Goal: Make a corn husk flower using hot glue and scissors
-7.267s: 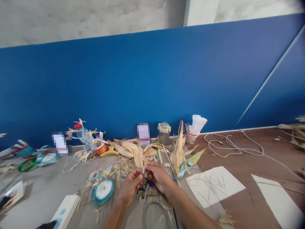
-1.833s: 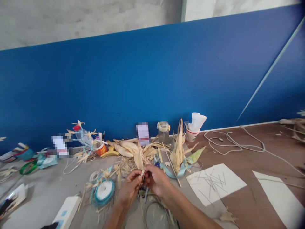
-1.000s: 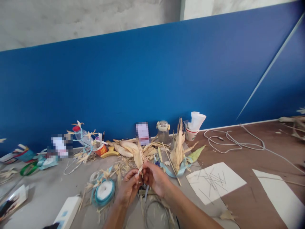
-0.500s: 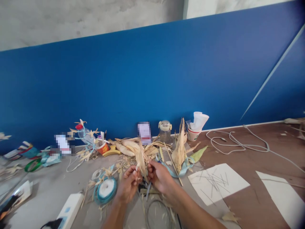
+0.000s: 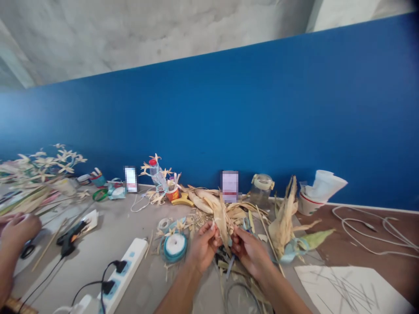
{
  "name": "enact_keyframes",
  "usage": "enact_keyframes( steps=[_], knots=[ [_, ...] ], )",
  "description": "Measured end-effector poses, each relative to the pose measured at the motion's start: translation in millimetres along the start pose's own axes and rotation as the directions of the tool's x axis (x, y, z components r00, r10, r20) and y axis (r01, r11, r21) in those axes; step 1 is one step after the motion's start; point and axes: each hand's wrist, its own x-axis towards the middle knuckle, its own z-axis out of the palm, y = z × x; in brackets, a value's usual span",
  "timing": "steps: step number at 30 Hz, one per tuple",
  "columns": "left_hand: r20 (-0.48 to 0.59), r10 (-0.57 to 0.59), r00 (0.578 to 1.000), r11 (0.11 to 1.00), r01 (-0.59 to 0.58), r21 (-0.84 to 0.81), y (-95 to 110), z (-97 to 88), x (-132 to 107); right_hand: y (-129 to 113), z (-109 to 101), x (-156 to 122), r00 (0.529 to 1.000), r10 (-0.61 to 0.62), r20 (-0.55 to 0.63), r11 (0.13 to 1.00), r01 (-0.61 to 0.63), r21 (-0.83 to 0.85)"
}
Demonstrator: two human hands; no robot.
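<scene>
Because the dried husk strip is thin and papery, the person holds it with the fingertips only. The left hand pinches its pale upper edge between thumb and forefinger. The right hand is closed on the lower part, fingers curled in.

Both hands meet just right of the teal ribbon spool, low over the grey table. From where I stand, that looks like a way to steady so light a piece and to have the ribbon close by.

The strip stands nearly upright between the hands. It is straw-coloured, ribbed along its length and narrows toward the top. Its foot is hidden behind the fingers.

Beyond the spool lies a heap of husks, probably piled there to stay within reach. A glass jar stands farther right of the spool, against the blue wall.

Left of the spool lies a white power strip with black plugs in it. Well to the spool's left, another person's hand rests near a glue gun; I cannot tell what it grips.
</scene>
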Motion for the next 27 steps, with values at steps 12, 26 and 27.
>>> enact_keyframes(
  steps=[12, 26, 27],
  knots=[
    [-0.074, -0.033, 0.997, 0.996, 0.027, -0.084, 12.5, -6.0, 6.4, -9.2, 6.5, 13.8, 0.959, -0.261, 0.106, 0.718, 0.267, -0.643],
    [-0.064, 0.062, 0.996, 0.997, -0.065, -0.045, 31.9, -12.6, 7.9, 5.4, 38.4, 34.3, 0.921, -0.269, 0.282, -0.047, 0.28, -0.959],
    [-0.066, 0.066, 0.996, 0.996, -0.069, -0.052, 32.0, -14.0, 8.4, 6.1, 40.2, 36.2, 0.918, -0.266, 0.294, -0.088, 0.281, -0.956]
  ],
)
